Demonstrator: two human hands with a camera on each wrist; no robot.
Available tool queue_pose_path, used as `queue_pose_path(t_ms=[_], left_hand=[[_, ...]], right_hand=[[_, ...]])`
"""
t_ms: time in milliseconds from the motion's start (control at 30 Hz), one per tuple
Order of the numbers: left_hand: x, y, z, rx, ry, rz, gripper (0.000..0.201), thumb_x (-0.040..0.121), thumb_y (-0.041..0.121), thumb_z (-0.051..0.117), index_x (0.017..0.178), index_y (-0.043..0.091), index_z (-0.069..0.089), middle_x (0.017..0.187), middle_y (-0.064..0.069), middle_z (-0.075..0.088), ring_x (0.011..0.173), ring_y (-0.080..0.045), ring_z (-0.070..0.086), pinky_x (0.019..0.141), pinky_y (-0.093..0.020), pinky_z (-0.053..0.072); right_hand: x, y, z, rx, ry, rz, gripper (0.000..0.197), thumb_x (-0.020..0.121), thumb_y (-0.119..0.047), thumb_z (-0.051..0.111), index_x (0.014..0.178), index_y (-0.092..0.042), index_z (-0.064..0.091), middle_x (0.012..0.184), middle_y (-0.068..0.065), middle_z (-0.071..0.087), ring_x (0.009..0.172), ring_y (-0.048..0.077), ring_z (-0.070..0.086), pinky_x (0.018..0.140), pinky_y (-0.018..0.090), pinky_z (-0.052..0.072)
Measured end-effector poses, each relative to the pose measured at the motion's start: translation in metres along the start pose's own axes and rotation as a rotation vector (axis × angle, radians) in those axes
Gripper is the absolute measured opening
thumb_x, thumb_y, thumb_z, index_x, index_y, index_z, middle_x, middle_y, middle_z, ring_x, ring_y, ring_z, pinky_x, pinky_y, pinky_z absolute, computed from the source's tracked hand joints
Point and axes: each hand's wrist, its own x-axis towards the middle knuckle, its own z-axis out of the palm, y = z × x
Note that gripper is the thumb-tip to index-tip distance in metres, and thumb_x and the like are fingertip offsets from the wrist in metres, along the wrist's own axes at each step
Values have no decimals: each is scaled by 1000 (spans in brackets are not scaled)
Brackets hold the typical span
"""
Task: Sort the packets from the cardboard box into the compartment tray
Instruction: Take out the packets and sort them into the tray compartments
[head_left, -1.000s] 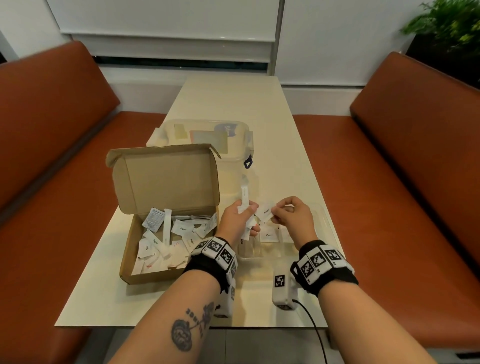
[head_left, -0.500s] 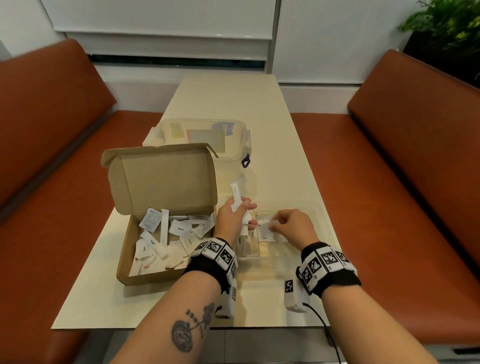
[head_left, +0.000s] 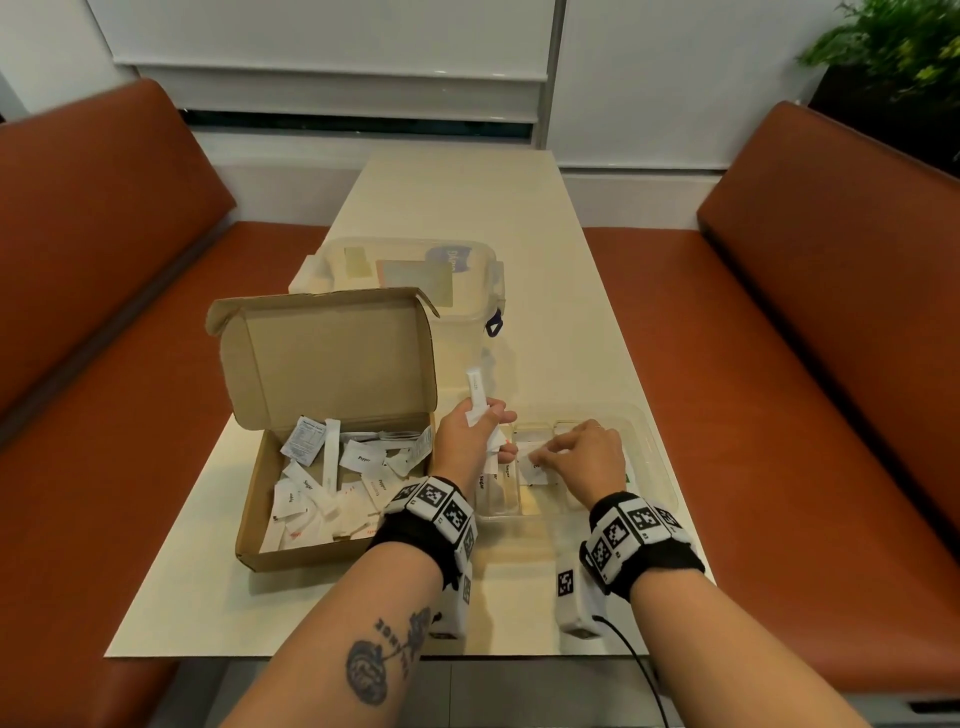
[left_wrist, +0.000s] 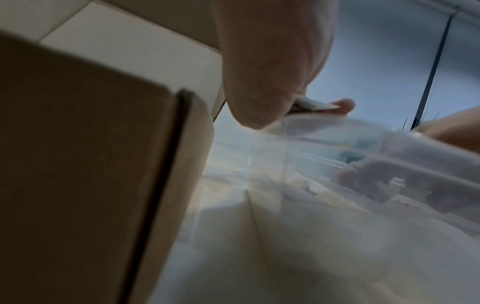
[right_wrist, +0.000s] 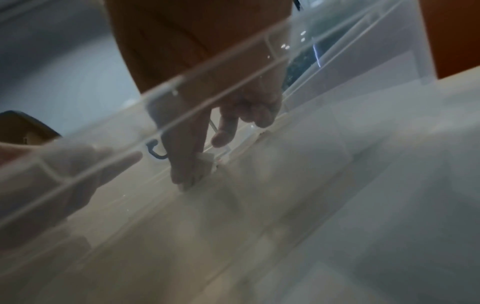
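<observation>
My left hand (head_left: 462, 441) sits just past the right wall of the cardboard box (head_left: 332, 457), fingers curled around a bundle of white packets; one long stick packet (head_left: 477, 391) stands up out of my fist, tilted slightly toward the far end of the table (head_left: 457, 208). In the left wrist view the thumb and a fingertip (left_wrist: 345, 103) clamp a packet edge above the tray's clear rim.

My right hand (head_left: 582, 457) is down inside the compartment tray (head_left: 660, 467), thumb and forefinger pinching a small square packet (head_left: 535, 462) low over a middle compartment; the other fingers hang loosely curled. Through the tray wall the right wrist view shows the pinching fingers (right_wrist: 187, 168) with the packet at or very near the tray floor; I cannot tell whether it touches.

The box stands near the table's left edge, lid upright at its far side, with loose packets (head_left: 337, 488) heaped inside. The tray lies along the table's right edge, its left wall just beside the box's right wall, so my left hand works in a narrow gap between them. Sugar packets (head_left: 485, 480) already stand in the leftmost compartment. A clear lidded container (head_left: 410, 270) sits behind the box toward the table's middle. Beyond it the far half of the table is open, and a bare strip runs along the near edge under my wrists.
</observation>
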Motion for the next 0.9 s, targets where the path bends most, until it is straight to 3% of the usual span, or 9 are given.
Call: queue_pose_path(t_ms=[100,167,367,500,567,733,900], left_hand=[[1,-1,0,6,-1,0,3,95,9,55,95,6,56,92,-14,66,42,-18,55,46,-25,50],[1,-1,-1,3,3,-6,4,95,9,55,95,6,56,91,-13,66,42,-19,55,45,-25,50],[2,-2,-1,-3,-3,-5,3,94,8,55,92,8,56,88,-11,66,41,-18,54,45,-24,51],[2,-3,-1,1,-3,1,4,95,8,55,91,8,56,87,-11,66,41,-18,54,45,-25,49],[2,-4,-1,5,-1,1,5,94,8,55,90,9,56,86,-10,67,41,-18,54,45,-25,48],[4,-6,-2,18,4,4,4,94,9,56,90,9,57,86,-10,67,42,-19,55,47,-26,49],[4,-6,-2,23,7,2,3,94,9,56,91,9,57,87,-10,68,42,-19,55,48,-26,49]], right_hand=[[-2,-1,0,92,-30,6,13,78,-31,73,79,-18,77,78,-1,71,86,19,63,75,28,49],[-4,-1,-2,108,-46,-6,11,80,-26,71,76,-16,75,74,-1,70,77,18,64,69,26,47],[-2,-3,-9,190,-24,-5,6,82,-12,60,78,-17,62,83,5,68,81,22,63,77,34,51],[-2,-3,-7,171,-77,-44,12,79,-16,68,69,-21,64,71,-5,61,72,13,56,63,25,41],[-3,-3,-4,123,-79,-54,10,76,-19,74,68,-22,69,69,-6,63,70,10,56,62,22,39],[-2,-4,-3,29,-62,-74,6,74,-20,75,71,-21,71,72,-4,66,75,14,59,65,25,43],[-4,-4,5,-281,-18,-228,3,83,-19,64,80,-18,66,87,0,63,98,22,46,70,26,35]])
